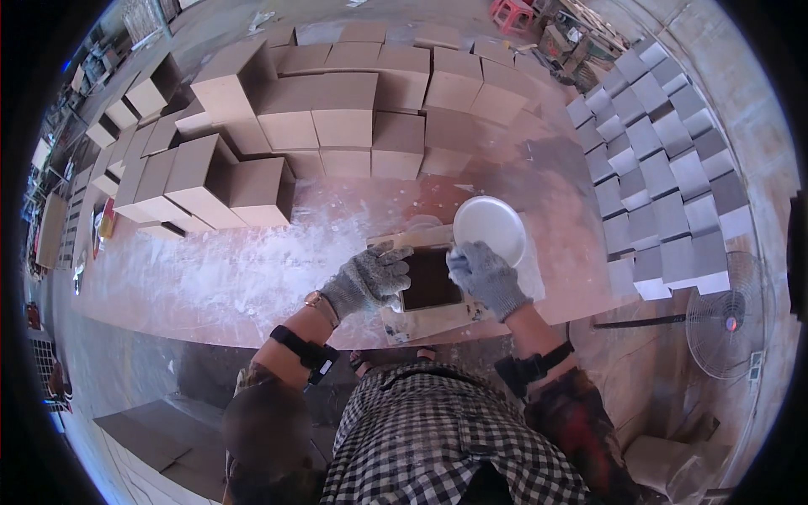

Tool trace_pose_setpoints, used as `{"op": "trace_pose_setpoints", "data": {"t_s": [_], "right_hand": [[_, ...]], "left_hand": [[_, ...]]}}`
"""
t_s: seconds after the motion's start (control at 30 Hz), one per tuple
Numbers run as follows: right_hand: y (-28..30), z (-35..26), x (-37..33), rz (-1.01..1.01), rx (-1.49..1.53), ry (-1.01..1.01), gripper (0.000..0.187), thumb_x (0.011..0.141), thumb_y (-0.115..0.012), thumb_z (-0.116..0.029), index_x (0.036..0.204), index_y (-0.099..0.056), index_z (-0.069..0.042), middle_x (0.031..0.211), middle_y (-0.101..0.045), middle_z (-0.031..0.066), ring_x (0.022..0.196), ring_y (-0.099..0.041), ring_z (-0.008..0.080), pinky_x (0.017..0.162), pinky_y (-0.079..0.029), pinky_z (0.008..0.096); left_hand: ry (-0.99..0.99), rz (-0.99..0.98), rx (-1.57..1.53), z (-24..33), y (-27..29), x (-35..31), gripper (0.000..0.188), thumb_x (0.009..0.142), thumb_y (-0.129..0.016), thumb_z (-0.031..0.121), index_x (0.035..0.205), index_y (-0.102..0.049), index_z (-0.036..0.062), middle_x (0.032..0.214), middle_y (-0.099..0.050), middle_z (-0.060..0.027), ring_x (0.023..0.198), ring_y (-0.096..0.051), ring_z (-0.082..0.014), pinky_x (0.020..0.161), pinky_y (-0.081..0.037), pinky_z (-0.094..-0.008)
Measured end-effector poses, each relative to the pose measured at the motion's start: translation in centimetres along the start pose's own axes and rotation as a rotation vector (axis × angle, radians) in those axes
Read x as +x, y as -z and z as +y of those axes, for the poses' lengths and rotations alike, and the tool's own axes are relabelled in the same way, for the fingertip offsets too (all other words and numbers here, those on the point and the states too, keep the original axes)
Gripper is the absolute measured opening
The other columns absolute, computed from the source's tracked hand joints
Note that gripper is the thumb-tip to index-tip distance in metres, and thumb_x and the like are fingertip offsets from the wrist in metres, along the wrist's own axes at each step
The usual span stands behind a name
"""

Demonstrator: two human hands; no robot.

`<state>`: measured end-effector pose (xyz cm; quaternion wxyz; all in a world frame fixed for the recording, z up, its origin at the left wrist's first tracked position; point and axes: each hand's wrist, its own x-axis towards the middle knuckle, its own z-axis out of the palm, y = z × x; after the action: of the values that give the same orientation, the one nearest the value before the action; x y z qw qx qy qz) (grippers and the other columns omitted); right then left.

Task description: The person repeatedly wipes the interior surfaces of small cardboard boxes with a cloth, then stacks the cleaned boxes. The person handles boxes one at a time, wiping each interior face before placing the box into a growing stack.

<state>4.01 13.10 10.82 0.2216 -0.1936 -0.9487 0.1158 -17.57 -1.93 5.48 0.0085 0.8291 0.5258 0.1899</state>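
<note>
A small open box (432, 284) with a dark inside lies in front of me on a pale, stained board (425, 322). My left hand (368, 278), in a grey knit glove, grips the box's left side with its fingers over the rim. My right hand (490, 279), gloved alike, is closed at the box's right upper edge, with the fingertips bunched together. Whatever it may hold is too small or hidden to name. Just beyond the right hand sits a round white dish (491, 229), partly behind the glove.
Stacked brown cardboard boxes (342, 122) line the table's far side and far left. White powder (252, 261) covers the table's left part. On the right stand rows of grey-and-white boxes (656, 172) and a caged fan (728, 320). Red stools (512, 14) stand far back.
</note>
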Motion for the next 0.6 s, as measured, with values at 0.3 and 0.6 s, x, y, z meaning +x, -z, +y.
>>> {"op": "trace_pose_setpoints", "data": {"t_s": [0.3, 0.6], "right_hand": [[3.6, -2.4, -7.7, -0.057, 0.396, -0.386, 0.017, 0.077, -0.069, -0.016, 0.090, -0.060, -0.010, 0.085, -0.061, 0.0101, 0.081, -0.062, 0.0293, 0.068, -0.051, 0.0411], [1.4, 0.0, 0.9, 0.230, -0.189, 0.185, 0.016, 0.079, -0.065, -0.023, 0.083, -0.059, -0.008, 0.078, -0.063, 0.0114, 0.074, -0.064, 0.0306, 0.068, -0.053, 0.0411]], "left_hand": [[0.043, 0.219, 0.091, 3.6, -1.5, -0.2, 0.026, 0.062, -0.066, 0.025, 0.084, -0.063, 0.0102, 0.090, -0.060, -0.0083, 0.110, -0.055, -0.0338, 0.103, -0.037, -0.0514], [0.216, 0.238, 0.003, 5.7, 1.0, -1.2, 0.029, 0.068, -0.068, 0.020, 0.094, -0.066, 0.0077, 0.097, -0.061, -0.0095, 0.110, -0.054, -0.0320, 0.102, -0.039, -0.0494]]}}
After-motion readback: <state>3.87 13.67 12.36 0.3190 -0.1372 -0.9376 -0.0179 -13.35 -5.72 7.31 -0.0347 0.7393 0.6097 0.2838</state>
